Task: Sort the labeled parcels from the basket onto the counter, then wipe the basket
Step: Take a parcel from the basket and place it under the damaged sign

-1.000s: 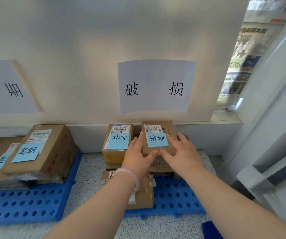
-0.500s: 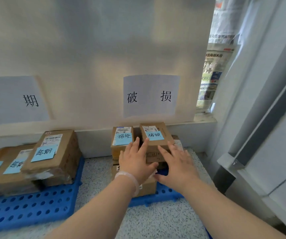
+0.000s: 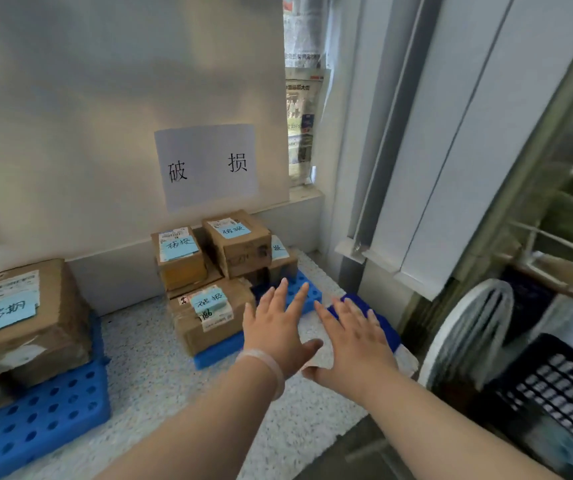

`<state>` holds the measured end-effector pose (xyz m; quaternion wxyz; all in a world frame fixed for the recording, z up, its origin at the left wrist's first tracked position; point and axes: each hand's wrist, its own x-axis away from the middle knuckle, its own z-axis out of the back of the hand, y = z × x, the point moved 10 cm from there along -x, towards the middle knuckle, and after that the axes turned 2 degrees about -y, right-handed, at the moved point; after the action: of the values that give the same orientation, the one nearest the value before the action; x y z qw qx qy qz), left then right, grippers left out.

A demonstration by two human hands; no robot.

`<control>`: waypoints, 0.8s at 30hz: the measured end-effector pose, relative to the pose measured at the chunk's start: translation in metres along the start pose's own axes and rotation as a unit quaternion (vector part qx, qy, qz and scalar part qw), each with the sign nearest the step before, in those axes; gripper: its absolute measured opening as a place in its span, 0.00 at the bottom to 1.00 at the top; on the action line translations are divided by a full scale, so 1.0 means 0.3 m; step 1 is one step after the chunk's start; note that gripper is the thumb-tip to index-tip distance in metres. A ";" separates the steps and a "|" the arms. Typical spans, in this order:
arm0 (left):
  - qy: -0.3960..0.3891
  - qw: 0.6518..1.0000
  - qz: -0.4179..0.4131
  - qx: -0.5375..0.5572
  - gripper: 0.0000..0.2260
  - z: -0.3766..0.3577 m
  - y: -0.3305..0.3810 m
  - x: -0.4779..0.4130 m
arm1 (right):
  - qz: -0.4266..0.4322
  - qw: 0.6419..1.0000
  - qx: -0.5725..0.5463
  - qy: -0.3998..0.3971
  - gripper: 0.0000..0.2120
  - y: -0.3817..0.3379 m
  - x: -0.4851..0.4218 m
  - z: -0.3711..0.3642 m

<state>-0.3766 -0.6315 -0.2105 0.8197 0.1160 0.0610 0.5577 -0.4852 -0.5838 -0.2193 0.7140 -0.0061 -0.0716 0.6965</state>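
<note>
Several cardboard parcels with blue sticky labels are stacked on a blue perforated pallet [image 3: 221,353] under a wall sign [image 3: 207,166]. The top parcel [image 3: 238,242] sits at the back, a second parcel [image 3: 179,258] to its left, a larger parcel [image 3: 209,317] in front. My left hand [image 3: 278,327] and my right hand [image 3: 354,341] hover side by side over the counter [image 3: 160,375], just right of the stack, fingers spread, holding nothing. A black mesh basket [image 3: 555,393] stands at the lower right, below counter level.
At the left, a big parcel [image 3: 29,317] with a blue label rests on another blue pallet [image 3: 36,424]. A dark blue cloth [image 3: 364,306] lies past my right hand. A white fan [image 3: 468,334] stands beside the basket. The window frame borders the counter's right end.
Both hands have let go of the top parcel and pulled back toward me and to the right. The view has swung right, so the basket and fan now show.
</note>
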 end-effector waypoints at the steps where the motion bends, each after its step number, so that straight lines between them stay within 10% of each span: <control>1: -0.003 1.000 -0.025 -0.001 0.41 -0.011 0.063 0.014 | -0.022 1.000 0.003 -0.006 0.52 0.048 0.047 -0.006; 24: -0.114 0.952 -0.285 -0.019 0.44 -0.462 1.088 0.251 | -0.329 0.936 -0.127 -0.019 0.52 0.948 0.854 -0.175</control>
<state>-0.6743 -0.4300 -0.2578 0.9479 0.1410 -0.0131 0.2854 -0.7569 -0.3156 -0.2780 0.8949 -0.0597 -0.1705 0.4081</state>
